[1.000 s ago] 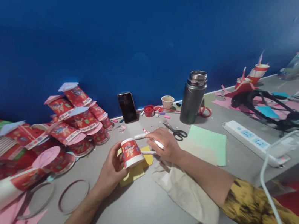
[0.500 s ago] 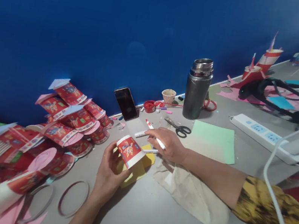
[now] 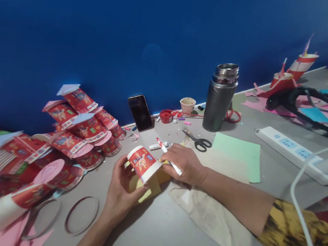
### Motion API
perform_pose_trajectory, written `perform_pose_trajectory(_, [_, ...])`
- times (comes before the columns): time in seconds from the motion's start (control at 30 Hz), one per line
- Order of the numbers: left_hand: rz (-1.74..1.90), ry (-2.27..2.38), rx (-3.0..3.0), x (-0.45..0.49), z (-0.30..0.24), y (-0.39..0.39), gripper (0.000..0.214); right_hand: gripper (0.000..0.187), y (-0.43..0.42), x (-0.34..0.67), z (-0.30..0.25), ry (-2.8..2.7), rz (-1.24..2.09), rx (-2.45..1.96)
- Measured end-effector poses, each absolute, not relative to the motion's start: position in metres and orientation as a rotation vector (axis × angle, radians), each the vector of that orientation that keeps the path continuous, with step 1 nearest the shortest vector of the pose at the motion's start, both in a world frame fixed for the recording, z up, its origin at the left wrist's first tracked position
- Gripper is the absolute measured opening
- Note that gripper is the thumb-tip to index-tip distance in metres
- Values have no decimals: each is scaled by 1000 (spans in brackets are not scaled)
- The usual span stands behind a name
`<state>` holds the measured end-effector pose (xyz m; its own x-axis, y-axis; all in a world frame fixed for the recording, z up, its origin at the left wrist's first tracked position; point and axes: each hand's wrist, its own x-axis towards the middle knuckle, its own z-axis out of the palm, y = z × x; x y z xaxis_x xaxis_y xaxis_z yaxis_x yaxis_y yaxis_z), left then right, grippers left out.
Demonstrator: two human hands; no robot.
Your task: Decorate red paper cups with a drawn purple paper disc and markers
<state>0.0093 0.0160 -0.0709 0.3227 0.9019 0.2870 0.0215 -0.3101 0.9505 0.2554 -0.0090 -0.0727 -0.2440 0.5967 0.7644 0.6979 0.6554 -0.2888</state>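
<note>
A red-and-white paper cup [image 3: 142,163] with a printed figure is tilted in my left hand [image 3: 122,191], whose fingers and thumb wrap round it. My right hand [image 3: 185,163] is closed on a white marker [image 3: 173,164] with a red-patterned end, its fingertips close to the cup's right rim. Whether they touch the rim, or hold something else there, I cannot make out. Under the cup lies yellow paper [image 3: 152,190], partly covered. Another white marker [image 3: 158,146] rests on the table just behind my hands. A beige cloth [image 3: 213,219] lies below my right forearm.
Red paper cups with paper discs [image 3: 74,131] are stacked at left, near two tape rings [image 3: 82,215]. Behind stand a phone [image 3: 140,113] and a dark flask [image 3: 220,101]. Black scissors [image 3: 201,143], green paper [image 3: 237,154] and a power strip [image 3: 299,156] lie to the right.
My right hand has shifted slightly down toward the cup's rim. A thin white stick seen beneath it earlier is now hidden. The cup has turned slightly in my left hand.
</note>
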Motion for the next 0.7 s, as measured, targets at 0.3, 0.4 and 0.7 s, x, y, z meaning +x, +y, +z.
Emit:
perform_pose_trajectory(0.3, [1049, 867, 1714, 3, -65, 11, 74, 8, -4, 265, -70, -1720, 12, -1061])
perform_pose_trajectory(0.4, [1057, 861, 1713, 2, -65, 9, 71, 8, -3, 265, -71, -1700, 33, -1087])
perform_pose_trajectory(0.7, [1043, 858, 1746, 5, -64, 7, 66, 11, -5, 263, -72, -1677, 84, -1050])
